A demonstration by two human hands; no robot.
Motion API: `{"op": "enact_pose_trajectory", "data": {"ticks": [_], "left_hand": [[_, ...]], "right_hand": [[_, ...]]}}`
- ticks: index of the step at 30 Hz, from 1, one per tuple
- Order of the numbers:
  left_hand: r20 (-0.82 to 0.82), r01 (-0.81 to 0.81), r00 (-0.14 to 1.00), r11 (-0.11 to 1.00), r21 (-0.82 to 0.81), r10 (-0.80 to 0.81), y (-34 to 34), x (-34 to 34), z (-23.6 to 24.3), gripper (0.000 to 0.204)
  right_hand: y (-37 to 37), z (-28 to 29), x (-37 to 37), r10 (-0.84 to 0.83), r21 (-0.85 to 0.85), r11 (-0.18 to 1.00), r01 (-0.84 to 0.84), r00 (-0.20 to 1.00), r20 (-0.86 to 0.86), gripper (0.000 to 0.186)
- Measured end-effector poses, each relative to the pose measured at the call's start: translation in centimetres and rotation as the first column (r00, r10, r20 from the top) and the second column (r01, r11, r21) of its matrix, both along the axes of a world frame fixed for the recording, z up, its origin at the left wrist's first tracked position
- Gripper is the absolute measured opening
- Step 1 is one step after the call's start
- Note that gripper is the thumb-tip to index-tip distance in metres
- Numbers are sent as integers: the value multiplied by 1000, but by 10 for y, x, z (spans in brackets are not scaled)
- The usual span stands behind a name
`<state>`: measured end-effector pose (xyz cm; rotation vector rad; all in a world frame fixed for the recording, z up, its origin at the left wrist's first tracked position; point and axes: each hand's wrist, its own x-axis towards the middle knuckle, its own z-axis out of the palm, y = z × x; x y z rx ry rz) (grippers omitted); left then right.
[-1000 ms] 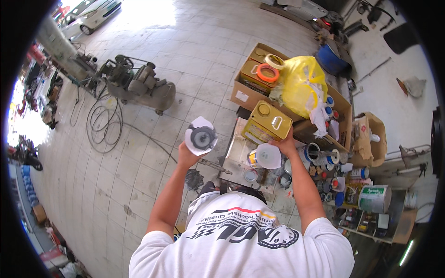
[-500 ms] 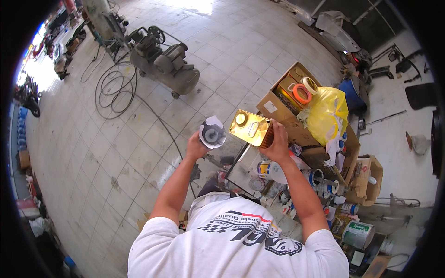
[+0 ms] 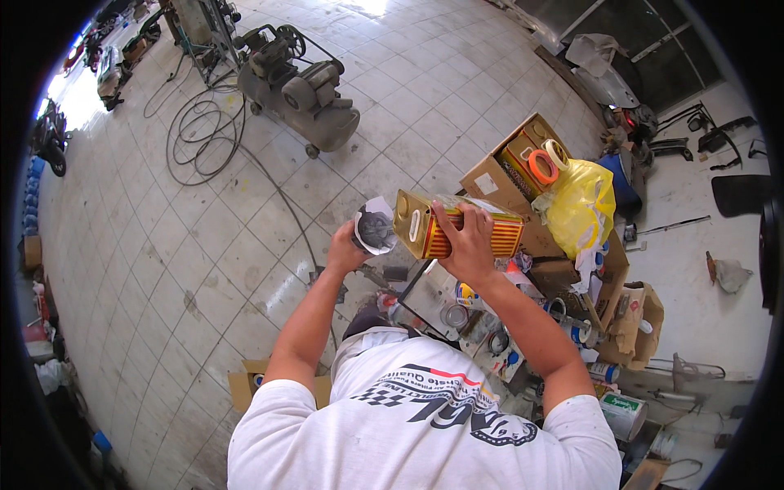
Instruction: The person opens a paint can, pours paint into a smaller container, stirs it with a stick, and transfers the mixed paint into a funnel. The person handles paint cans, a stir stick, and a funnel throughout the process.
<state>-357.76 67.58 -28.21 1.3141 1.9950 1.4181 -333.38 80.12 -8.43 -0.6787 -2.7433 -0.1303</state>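
My left hand (image 3: 346, 251) is wrapped round a cup (image 3: 378, 232) with a ragged white paper rim and a dark grey inside. Held in my right hand (image 3: 471, 247) is a rectangular gold metal can (image 3: 505, 231) with red-and-yellow striped sides. The can is tipped toward the left, and its top end with the round spout and handle is close beside the cup's rim. No stream of liquid can be made out between them. Both things are held up over the floor and the edge of a cluttered work table (image 3: 423, 287).
At right stands a cardboard box (image 3: 487, 183) with cans, an orange tape roll (image 3: 542, 167) and a yellow plastic bag (image 3: 581, 211). Jars and paint tins crowd the table below my right forearm. An air compressor (image 3: 298, 96) and its coiled hose (image 3: 204, 135) are on the tiled floor.
My right hand has tipped the gold can from roughly upright to leaning left, so its striped side now shows. The cup has tilted slightly and stays close to the can.
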Motion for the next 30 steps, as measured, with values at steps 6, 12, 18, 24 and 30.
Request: {"op": "enact_pose_trajectory", "data": {"ticks": [6,12,18,24,30], "left_hand": [[56,-7,998,1000,7,6,-7,4,0,69],[105,-20,994,1000,-3,20,-13,6,-5,67],[151,-38,988,997,65,28,-12,7,-10,67],[127,-58,991,997,56,50,-10,8,-2,66],[88,-65,994,997,41,61,-6,7,-15,66]], "right_hand": [[-13,16,-9,-8,-16,1000,9,999,37,101],[-13,20,-8,-46,-29,998,47,998,45,100],[-9,25,1,-69,-46,996,70,997,18,99],[0,21,9,-99,-68,993,100,995,21,102],[6,28,15,-110,-72,992,108,994,-20,105]]}}
